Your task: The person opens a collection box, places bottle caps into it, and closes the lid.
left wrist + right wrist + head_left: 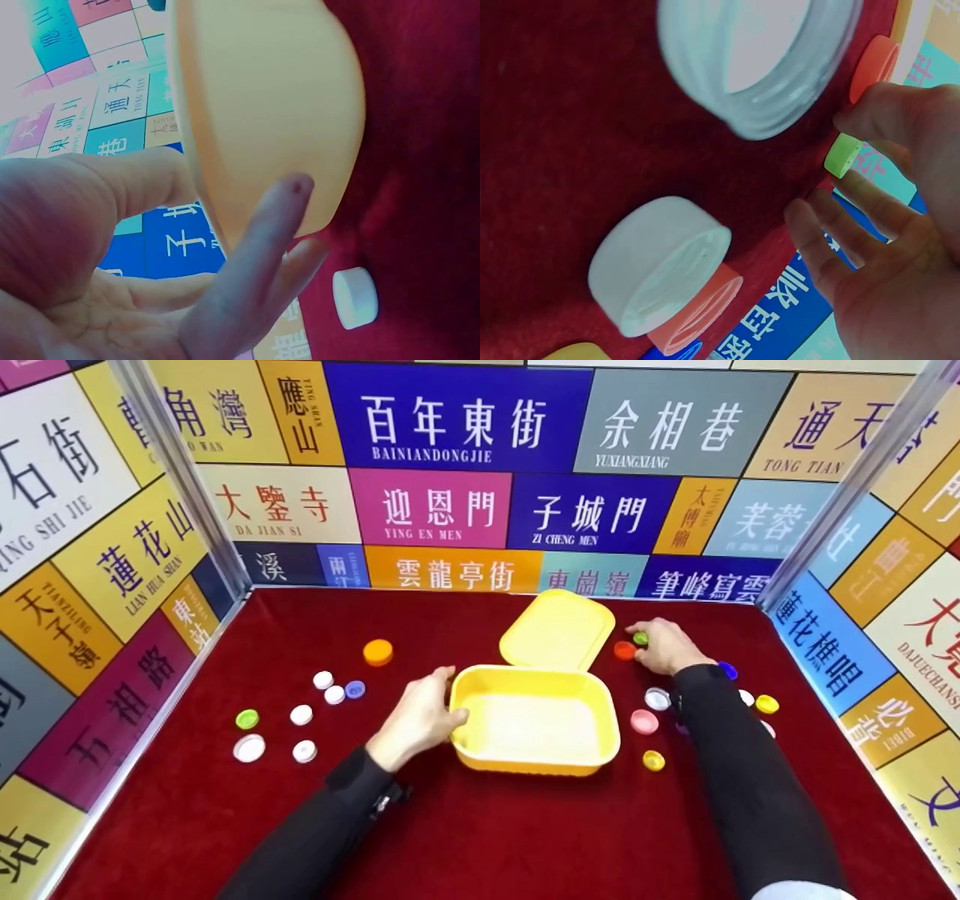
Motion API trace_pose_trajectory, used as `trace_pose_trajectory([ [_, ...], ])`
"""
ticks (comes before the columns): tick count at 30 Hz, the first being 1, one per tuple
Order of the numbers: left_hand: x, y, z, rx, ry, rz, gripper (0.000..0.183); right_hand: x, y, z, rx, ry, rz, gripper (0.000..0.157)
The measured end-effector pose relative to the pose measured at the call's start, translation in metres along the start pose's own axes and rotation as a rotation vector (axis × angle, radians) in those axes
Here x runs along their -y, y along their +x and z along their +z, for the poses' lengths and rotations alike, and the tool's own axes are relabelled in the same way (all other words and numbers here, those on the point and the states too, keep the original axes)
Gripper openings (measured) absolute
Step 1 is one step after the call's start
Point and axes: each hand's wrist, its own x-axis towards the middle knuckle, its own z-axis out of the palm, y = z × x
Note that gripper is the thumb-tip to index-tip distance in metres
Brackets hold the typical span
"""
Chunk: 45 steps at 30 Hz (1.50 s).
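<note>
A yellow plastic box [536,761] stands lidless on the red cloth. My left hand [420,712] grips its left wall, the thumb inside the rim and the fingers along the outside. The left wrist view shows the box wall [277,97] close up, with fingertips against it. Behind the box lies its yellow lid [555,630]. Over to the right, my right hand [667,645] pinches a small green bottle cap [640,638] between thumb and forefinger; the cap [843,155] also shows in the right wrist view. A red cap [624,651] lies beside that hand.
Left of the box lie several loose caps, among them an orange cap [378,652], a green one and a large white cap [249,748]. On the right are a pink cap [644,722], a clear cap [658,699] and others partly under my forearm. Printed panels wall the table.
</note>
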Motion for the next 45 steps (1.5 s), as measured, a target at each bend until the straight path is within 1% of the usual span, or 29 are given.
trace_pose_trajectory([
  [3, -0.002, 0.007, 0.002, 0.006, 0.095, -0.002, 0.071, -0.001, -0.002, 0.003, -0.037, -0.006, -0.022, 0.049],
  [5, -0.003, 0.009, 0.004, 0.021, 0.117, -0.015, 0.066, -0.003, -0.003, 0.005, -0.066, -0.013, -0.043, 0.041],
  [9, -0.003, 0.011, 0.009, 0.019, 0.144, -0.017, 0.061, -0.005, -0.007, 0.006, -0.116, -0.023, -0.079, 0.031],
  [13, -0.005, 0.012, 0.008, 0.016, 0.14, -0.015, 0.061, -0.007, -0.011, 0.004, -0.146, -0.013, -0.082, 0.029],
  [19, -0.007, 0.014, 0.007, 0.034, 0.081, -0.013, 0.064, -0.004, -0.018, 0.0, -0.171, 0.01, -0.063, 0.029],
  [24, -0.007, 0.015, 0.007, 0.049, 0.03, -0.012, 0.067, 0.003, -0.022, -0.006, -0.222, 0.038, -0.082, 0.029],
  [29, -0.004, 0.013, 0.008, 0.05, 0.019, -0.022, 0.068, 0.022, -0.029, -0.008, -0.274, 0.086, -0.124, 0.028],
  [34, -0.001, 0.012, 0.007, 0.041, 0.023, 0.003, 0.066, 0.051, -0.04, -0.011, -0.32, 0.123, -0.193, 0.027],
  [38, 0.002, 0.01, 0.007, 0.039, 0.017, 0.019, 0.067, 0.078, -0.053, -0.012, -0.324, 0.177, -0.254, 0.028],
  [42, 0.003, 0.009, 0.007, 0.048, 0.009, 0.025, 0.067, 0.104, -0.072, -0.007, -0.326, 0.22, -0.339, 0.025],
  [45, 0.003, 0.01, 0.006, 0.043, 0.019, 0.034, 0.066, 0.124, -0.088, -0.001, -0.28, 0.209, -0.422, 0.023],
])
